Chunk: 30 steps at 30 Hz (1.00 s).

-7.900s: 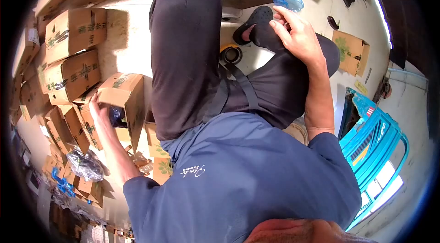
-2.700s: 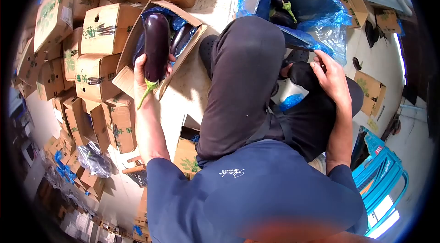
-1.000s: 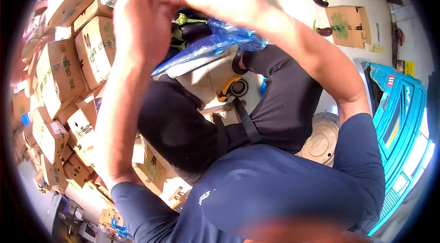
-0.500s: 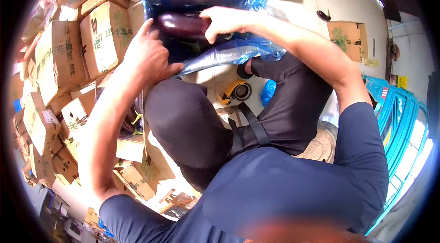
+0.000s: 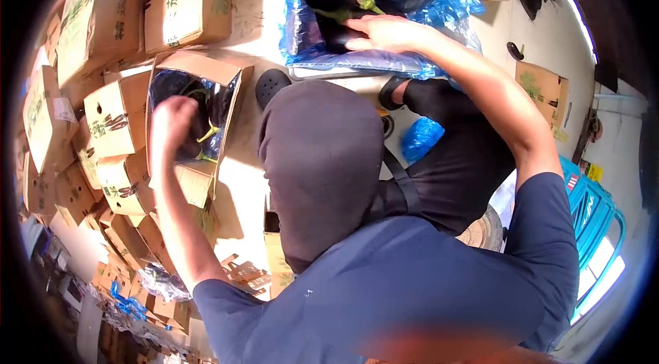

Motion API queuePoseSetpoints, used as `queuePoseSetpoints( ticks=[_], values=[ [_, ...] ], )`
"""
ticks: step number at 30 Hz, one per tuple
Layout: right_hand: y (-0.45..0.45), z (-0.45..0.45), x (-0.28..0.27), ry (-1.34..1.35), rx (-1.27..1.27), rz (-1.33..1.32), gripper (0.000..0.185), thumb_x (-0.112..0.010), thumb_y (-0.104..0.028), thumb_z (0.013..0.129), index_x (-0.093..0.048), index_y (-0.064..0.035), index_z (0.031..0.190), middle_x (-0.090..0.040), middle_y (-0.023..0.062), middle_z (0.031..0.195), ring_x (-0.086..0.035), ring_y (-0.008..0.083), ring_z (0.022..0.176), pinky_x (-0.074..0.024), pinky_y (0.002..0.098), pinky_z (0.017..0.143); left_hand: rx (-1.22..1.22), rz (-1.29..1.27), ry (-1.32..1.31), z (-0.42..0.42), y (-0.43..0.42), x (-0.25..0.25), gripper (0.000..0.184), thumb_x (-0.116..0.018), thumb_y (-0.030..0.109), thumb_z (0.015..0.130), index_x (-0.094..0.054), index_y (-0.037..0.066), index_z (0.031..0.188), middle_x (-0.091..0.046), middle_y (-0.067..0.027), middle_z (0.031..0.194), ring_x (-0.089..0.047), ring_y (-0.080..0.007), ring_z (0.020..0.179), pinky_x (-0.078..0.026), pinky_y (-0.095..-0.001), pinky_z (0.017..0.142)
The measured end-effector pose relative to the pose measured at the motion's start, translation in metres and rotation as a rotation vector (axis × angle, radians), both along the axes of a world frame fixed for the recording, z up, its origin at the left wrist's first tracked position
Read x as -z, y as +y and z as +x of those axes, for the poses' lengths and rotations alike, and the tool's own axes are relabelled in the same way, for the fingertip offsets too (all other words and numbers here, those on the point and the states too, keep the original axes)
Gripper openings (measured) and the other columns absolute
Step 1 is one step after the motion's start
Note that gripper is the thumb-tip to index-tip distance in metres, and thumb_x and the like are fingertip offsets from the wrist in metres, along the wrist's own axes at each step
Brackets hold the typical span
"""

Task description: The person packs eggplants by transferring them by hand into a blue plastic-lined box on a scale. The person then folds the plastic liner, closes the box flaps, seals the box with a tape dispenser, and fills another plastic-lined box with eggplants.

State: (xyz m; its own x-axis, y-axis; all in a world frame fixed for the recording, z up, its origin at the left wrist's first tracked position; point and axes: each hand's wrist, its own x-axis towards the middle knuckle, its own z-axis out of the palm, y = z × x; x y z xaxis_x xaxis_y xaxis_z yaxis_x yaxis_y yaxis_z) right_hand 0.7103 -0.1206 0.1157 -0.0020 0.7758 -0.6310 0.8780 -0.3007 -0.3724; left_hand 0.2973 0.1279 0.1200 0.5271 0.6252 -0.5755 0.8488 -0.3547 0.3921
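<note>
Dips the left hand point(image 5: 177, 117) into an open brown cardboard box point(image 5: 206, 67), close over glossy dark-purple eggplants with green stems point(image 5: 221, 104); cannot tell, for the blur, of any grasp in those fingers. Reaches the right hand point(image 5: 381, 33) into a wide container lined with crinkled translucent blue plastic film point(image 5: 295, 28), with finger and thumb parted over more dark eggplants point(image 5: 347, 2); cannot tell of any grip there, for the deep shadow. Works across a raised left knee in black cloth point(image 5: 322, 124), between the two loads. Risks, by a hasty pull from the crowded cardboard, a snapped stem or scraped skin; risks, by dragging the right forearm point(image 5: 473, 72) along the rim, a fold of loose film over the contents.
</note>
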Motion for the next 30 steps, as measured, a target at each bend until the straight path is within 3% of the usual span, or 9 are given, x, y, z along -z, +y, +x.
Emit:
queuePoseSetpoints(
  ticks=[4,7,13,16,18,24,25,28,30],
  values=[
    [-0.005,0.015,-0.018,0.010,0.000,0.176,0.062,-0.056,-0.048,0.100,-0.058,0.0020,0.137,-0.064,0.0256,0.128,-0.061,0.0399,0.120,-0.0482,0.0448,0.104,-0.231,-0.085,-0.176,-0.041,-0.035,0.133,0.064,-0.075,0.041,0.085,-0.064,-0.009,0.123,-0.073,-0.0223,0.108,-0.070,-0.0278,0.101,-0.052,-0.0364,0.091],
    [-0.010,0.017,-0.062,-0.025,0.070,0.300,0.060,-0.062,-0.043,0.098,-0.057,0.0025,0.137,-0.066,0.0254,0.123,-0.064,0.0381,0.115,-0.0505,0.0428,0.100,-0.385,-0.311,-0.339,-0.023,-0.040,0.136,0.066,-0.082,0.039,0.080,-0.063,-0.009,0.122,-0.072,-0.0182,0.109,-0.067,-0.0231,0.100,-0.051,-0.0336,0.091],
    [-0.033,0.025,-0.104,0.076,0.264,0.388,0.057,-0.064,-0.041,0.099,-0.057,-0.0009,0.139,-0.071,0.0137,0.096,-0.067,0.0217,0.087,-0.0535,0.0333,0.081,-0.512,-0.503,-0.252,-0.003,-0.040,0.081,0.071,-0.087,0.036,0.076,-0.061,-0.010,0.123,-0.070,-0.0152,0.111,-0.066,-0.0218,0.096,-0.052,-0.0349,0.088],
    [-0.033,0.028,-0.107,0.037,0.294,0.245,0.054,-0.067,-0.033,0.099,-0.054,-0.0044,0.143,-0.069,0.0163,0.125,-0.067,0.0207,0.102,-0.0537,0.0344,0.094,-0.478,-0.528,-0.303,-0.026,-0.035,0.079,0.073,-0.088,0.038,0.076,-0.057,-0.008,0.125,-0.068,-0.0099,0.105,-0.064,-0.0182,0.088,-0.053,-0.0323,0.081],
    [-0.035,0.028,-0.109,0.011,0.258,0.262,0.053,-0.066,-0.032,0.099,-0.054,-0.0044,0.143,-0.069,0.0165,0.125,-0.068,0.0210,0.102,-0.0541,0.0347,0.093,-0.450,-0.621,-0.286,-0.042,-0.037,0.034,0.064,-0.085,0.039,0.080,-0.058,-0.002,0.120,-0.063,-0.0053,0.095,-0.060,-0.0139,0.080,-0.052,-0.0299,0.074],
    [-0.030,0.015,-0.129,0.144,0.292,0.416,0.052,-0.069,-0.029,0.099,-0.055,-0.0050,0.142,-0.069,0.0144,0.123,-0.067,0.0178,0.105,-0.0541,0.0324,0.095,-0.431,-0.598,-0.655,-0.083,-0.053,-0.071,0.097,-0.095,0.047,0.064,-0.052,-0.002,0.136,-0.063,-0.0072,0.120,-0.061,-0.0167,0.109,-0.047,-0.0317,0.098],
    [-0.027,0.007,-0.133,0.239,0.290,0.535,0.053,-0.072,-0.033,0.095,-0.059,-0.0028,0.137,-0.072,0.0170,0.114,-0.071,0.0231,0.105,-0.0555,0.0329,0.092,-0.451,-0.616,-0.733,-0.074,-0.057,-0.082,0.110,-0.097,0.054,0.059,-0.049,-0.002,0.141,-0.062,-0.0081,0.128,-0.060,-0.0181,0.116,-0.045,-0.0322,0.102],
    [-0.012,-0.019,-0.157,0.625,0.398,0.487,0.047,-0.070,-0.017,0.098,-0.057,-0.0021,0.140,-0.068,0.0103,0.115,-0.067,0.0175,0.109,-0.0542,0.0295,0.095,-0.334,-0.485,-1.003,-0.004,-0.067,-0.116,0.092,-0.081,0.058,0.081,-0.047,-0.001,0.144,-0.062,-0.0094,0.131,-0.060,-0.0197,0.119,-0.045,-0.0360,0.106],
    [-0.003,-0.042,-0.185,0.793,0.469,0.619,0.049,-0.078,-0.013,0.089,-0.060,0.0007,0.132,-0.067,0.0098,0.112,-0.067,0.0161,0.099,-0.0549,0.0296,0.089,-0.380,-0.304,-1.136,0.082,-0.091,-0.150,0.078,-0.057,0.057,0.100,-0.041,0.000,0.150,-0.056,-0.0151,0.141,-0.055,-0.0248,0.128,-0.043,-0.0394,0.110]
  ],
)
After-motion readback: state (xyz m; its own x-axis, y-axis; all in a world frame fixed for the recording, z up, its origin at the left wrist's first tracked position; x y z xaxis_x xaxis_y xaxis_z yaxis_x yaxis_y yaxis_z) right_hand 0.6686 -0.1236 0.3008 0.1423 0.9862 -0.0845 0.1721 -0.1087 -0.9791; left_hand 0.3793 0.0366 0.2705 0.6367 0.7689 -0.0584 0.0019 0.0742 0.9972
